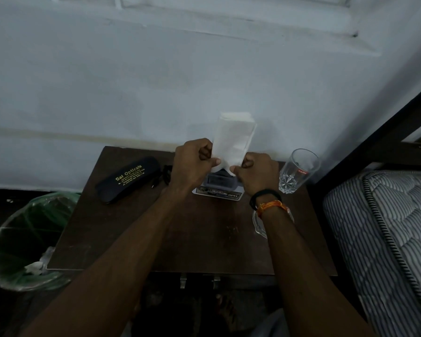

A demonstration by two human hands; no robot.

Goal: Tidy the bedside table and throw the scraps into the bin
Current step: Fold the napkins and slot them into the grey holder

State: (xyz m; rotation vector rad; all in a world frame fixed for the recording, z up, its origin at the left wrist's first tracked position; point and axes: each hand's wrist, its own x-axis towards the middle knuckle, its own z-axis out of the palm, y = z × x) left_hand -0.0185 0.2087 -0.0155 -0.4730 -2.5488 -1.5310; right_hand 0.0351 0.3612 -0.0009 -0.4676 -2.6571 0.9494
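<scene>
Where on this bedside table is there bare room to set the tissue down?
The front half of the bedside table is bare, between the forearms and out to its left edge. The back is crowded: spectacle case left, card centre, drinking glass right.
</scene>
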